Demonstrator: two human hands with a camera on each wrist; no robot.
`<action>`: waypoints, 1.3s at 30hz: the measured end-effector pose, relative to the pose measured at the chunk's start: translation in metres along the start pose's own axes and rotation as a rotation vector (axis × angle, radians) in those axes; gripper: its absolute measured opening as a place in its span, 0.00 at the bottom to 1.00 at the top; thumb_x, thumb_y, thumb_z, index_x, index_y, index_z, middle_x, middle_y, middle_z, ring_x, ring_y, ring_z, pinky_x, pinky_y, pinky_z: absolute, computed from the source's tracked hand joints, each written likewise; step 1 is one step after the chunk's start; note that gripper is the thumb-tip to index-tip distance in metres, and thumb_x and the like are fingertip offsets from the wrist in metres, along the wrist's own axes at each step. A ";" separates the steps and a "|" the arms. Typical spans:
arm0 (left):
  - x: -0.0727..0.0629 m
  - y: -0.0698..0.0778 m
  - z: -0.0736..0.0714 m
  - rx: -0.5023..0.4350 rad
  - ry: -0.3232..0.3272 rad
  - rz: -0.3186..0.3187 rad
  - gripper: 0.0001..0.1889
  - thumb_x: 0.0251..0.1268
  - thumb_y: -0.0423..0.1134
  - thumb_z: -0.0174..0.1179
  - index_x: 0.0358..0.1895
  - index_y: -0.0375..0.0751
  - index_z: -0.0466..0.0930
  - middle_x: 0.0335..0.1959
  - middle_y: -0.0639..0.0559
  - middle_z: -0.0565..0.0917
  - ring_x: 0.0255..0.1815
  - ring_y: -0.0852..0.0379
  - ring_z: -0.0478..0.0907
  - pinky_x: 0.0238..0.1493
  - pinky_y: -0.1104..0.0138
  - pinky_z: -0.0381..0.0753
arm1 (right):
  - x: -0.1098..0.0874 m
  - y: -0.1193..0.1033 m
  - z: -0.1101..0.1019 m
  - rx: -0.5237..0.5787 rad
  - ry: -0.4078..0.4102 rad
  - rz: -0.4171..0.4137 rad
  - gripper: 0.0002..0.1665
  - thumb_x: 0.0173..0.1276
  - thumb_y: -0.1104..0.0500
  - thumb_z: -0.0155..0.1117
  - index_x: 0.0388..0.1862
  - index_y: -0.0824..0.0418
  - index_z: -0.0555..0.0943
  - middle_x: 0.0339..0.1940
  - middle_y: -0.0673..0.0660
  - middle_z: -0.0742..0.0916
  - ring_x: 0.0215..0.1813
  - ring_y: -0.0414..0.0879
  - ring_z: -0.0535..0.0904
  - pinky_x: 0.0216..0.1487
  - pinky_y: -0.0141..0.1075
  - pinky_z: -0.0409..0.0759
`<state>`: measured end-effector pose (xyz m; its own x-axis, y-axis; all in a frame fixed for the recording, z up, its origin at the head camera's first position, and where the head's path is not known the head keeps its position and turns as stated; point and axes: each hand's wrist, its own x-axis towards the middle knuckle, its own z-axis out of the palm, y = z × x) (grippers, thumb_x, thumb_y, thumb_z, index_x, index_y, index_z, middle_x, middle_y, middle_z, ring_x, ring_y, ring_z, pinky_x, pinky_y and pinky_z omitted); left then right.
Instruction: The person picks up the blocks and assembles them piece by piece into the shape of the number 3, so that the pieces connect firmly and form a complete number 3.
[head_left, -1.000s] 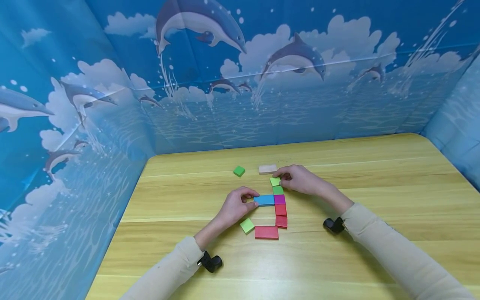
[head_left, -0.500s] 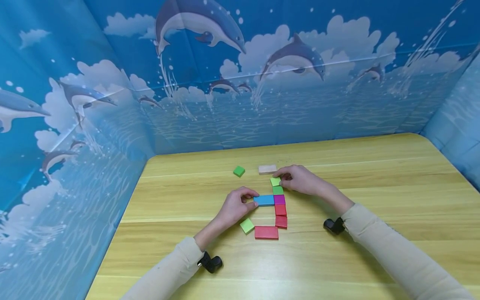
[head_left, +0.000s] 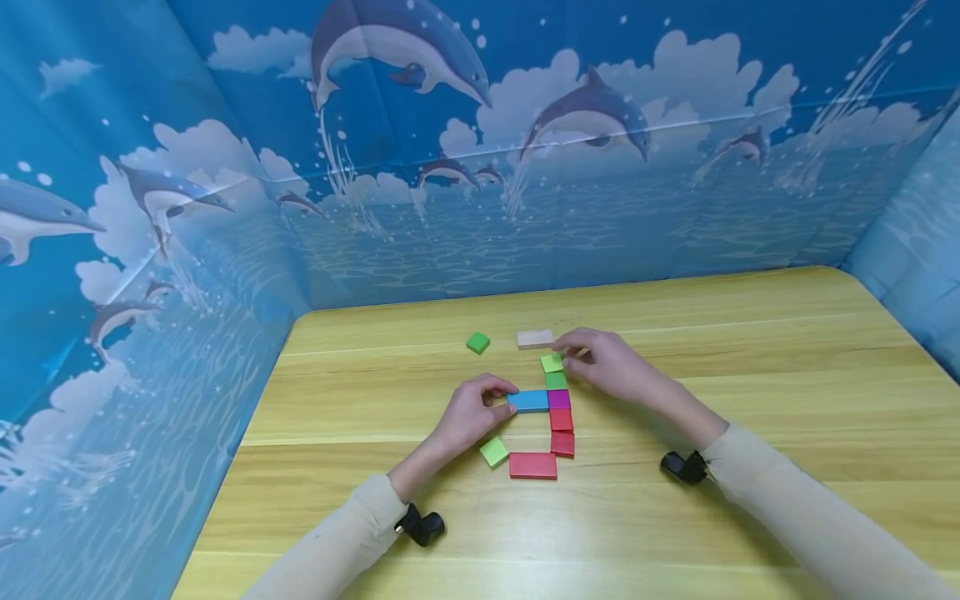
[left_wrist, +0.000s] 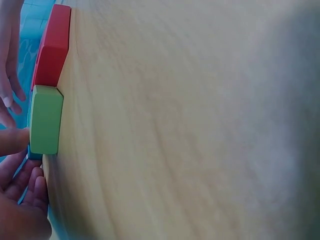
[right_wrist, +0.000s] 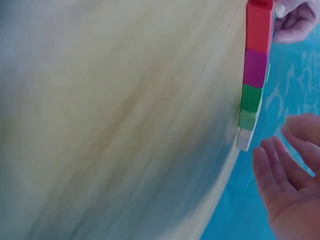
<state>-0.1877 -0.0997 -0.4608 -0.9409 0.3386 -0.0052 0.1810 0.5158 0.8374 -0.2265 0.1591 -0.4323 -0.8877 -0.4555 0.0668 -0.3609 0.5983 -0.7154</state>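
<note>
In the head view a blue block [head_left: 531, 401] lies on the table, its left end pinched between the thumb and forefinger of my left hand [head_left: 467, 410]. Its right end meets a purple block [head_left: 558, 400] in a column of small blocks. A green block [head_left: 556, 381] sits beyond the purple one, then a light green block [head_left: 551, 363] at the far end. Just right of that block is my right hand [head_left: 611, 364], its fingers parted and holding nothing. In the right wrist view the same hand [right_wrist: 292, 182] shows spread, loosely bent fingers.
Two red blocks, one bright [head_left: 561, 419] and one darker [head_left: 562, 444], continue the column nearer me. A longer red block [head_left: 533, 466] and a tilted lime block [head_left: 494, 452] lie at the front. Farther back are a pale block [head_left: 535, 339] and a lone green block [head_left: 477, 342].
My right hand has let go of the light green block and drawn slightly back to the right. My left hand stays still on the blue block.
</note>
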 end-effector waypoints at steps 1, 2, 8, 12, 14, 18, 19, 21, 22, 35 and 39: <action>0.000 0.000 0.000 -0.002 0.000 0.000 0.10 0.61 0.33 0.68 0.46 0.43 0.86 0.42 0.54 0.83 0.43 0.55 0.76 0.46 0.64 0.75 | -0.002 -0.001 0.000 -0.003 0.000 -0.003 0.18 0.70 0.64 0.62 0.58 0.61 0.81 0.54 0.56 0.84 0.50 0.49 0.81 0.51 0.44 0.80; 0.000 0.000 0.000 -0.004 0.000 0.000 0.10 0.61 0.33 0.68 0.46 0.43 0.86 0.42 0.54 0.83 0.43 0.55 0.76 0.46 0.64 0.75 | -0.004 -0.003 0.000 -0.006 -0.001 0.001 0.17 0.70 0.64 0.63 0.58 0.60 0.81 0.54 0.55 0.84 0.50 0.48 0.81 0.51 0.43 0.80; 0.000 -0.001 0.001 -0.016 -0.002 -0.004 0.10 0.61 0.33 0.68 0.46 0.43 0.86 0.43 0.54 0.83 0.42 0.56 0.76 0.46 0.65 0.75 | -0.015 -0.008 0.001 -0.066 -0.044 -0.010 0.17 0.70 0.63 0.64 0.56 0.59 0.82 0.55 0.54 0.83 0.56 0.52 0.80 0.56 0.49 0.78; -0.001 0.001 0.001 -0.014 -0.002 -0.007 0.11 0.61 0.33 0.68 0.47 0.43 0.86 0.43 0.54 0.83 0.43 0.54 0.76 0.46 0.64 0.75 | -0.022 -0.011 0.004 -0.132 -0.066 -0.069 0.16 0.68 0.63 0.66 0.54 0.57 0.83 0.55 0.52 0.84 0.60 0.53 0.78 0.59 0.51 0.74; -0.001 0.002 0.001 -0.010 -0.002 -0.011 0.11 0.61 0.33 0.68 0.47 0.43 0.86 0.43 0.53 0.83 0.42 0.54 0.75 0.46 0.64 0.75 | -0.026 -0.012 0.006 -0.157 -0.073 -0.103 0.15 0.67 0.63 0.67 0.53 0.57 0.84 0.55 0.52 0.84 0.60 0.53 0.77 0.60 0.51 0.73; -0.001 0.002 0.002 0.000 -0.005 -0.011 0.11 0.61 0.33 0.68 0.47 0.42 0.86 0.43 0.52 0.83 0.42 0.53 0.75 0.46 0.64 0.75 | -0.031 -0.016 0.009 -0.184 -0.098 -0.117 0.15 0.67 0.61 0.68 0.52 0.55 0.85 0.56 0.52 0.83 0.61 0.53 0.76 0.61 0.51 0.73; -0.001 0.002 0.002 0.002 -0.006 -0.011 0.11 0.62 0.33 0.68 0.47 0.42 0.86 0.43 0.52 0.83 0.42 0.53 0.75 0.46 0.64 0.75 | -0.032 -0.017 0.009 -0.188 -0.108 -0.114 0.15 0.67 0.61 0.68 0.53 0.56 0.85 0.57 0.53 0.83 0.62 0.53 0.76 0.61 0.52 0.72; 0.000 0.003 0.003 0.006 -0.006 -0.007 0.11 0.62 0.33 0.67 0.47 0.41 0.86 0.43 0.51 0.83 0.43 0.53 0.76 0.46 0.65 0.75 | -0.033 -0.019 0.010 -0.195 -0.128 -0.100 0.17 0.66 0.59 0.69 0.54 0.56 0.84 0.58 0.54 0.82 0.63 0.54 0.75 0.62 0.52 0.72; 0.000 0.003 0.003 0.008 -0.006 -0.005 0.11 0.61 0.33 0.68 0.47 0.41 0.86 0.43 0.51 0.83 0.43 0.53 0.76 0.46 0.65 0.75 | -0.034 -0.019 0.011 -0.199 -0.137 -0.098 0.18 0.66 0.59 0.69 0.55 0.57 0.84 0.59 0.54 0.82 0.63 0.55 0.75 0.62 0.53 0.72; 0.002 0.007 0.004 0.026 -0.024 0.007 0.11 0.62 0.33 0.67 0.47 0.41 0.85 0.43 0.51 0.82 0.44 0.54 0.76 0.48 0.63 0.76 | -0.038 -0.014 0.017 -0.204 -0.134 -0.098 0.17 0.65 0.60 0.71 0.53 0.56 0.85 0.58 0.54 0.82 0.64 0.57 0.74 0.62 0.55 0.71; 0.002 0.007 0.005 0.048 -0.034 0.009 0.11 0.63 0.33 0.66 0.48 0.42 0.85 0.44 0.51 0.82 0.45 0.55 0.75 0.48 0.64 0.75 | -0.039 -0.013 0.017 -0.180 -0.121 -0.103 0.16 0.64 0.61 0.71 0.52 0.57 0.86 0.58 0.54 0.83 0.63 0.56 0.75 0.62 0.54 0.72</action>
<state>-0.1868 -0.0922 -0.4579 -0.9292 0.3692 -0.0170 0.2037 0.5499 0.8100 -0.1825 0.1576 -0.4377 -0.8068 -0.5894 0.0416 -0.5026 0.6476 -0.5727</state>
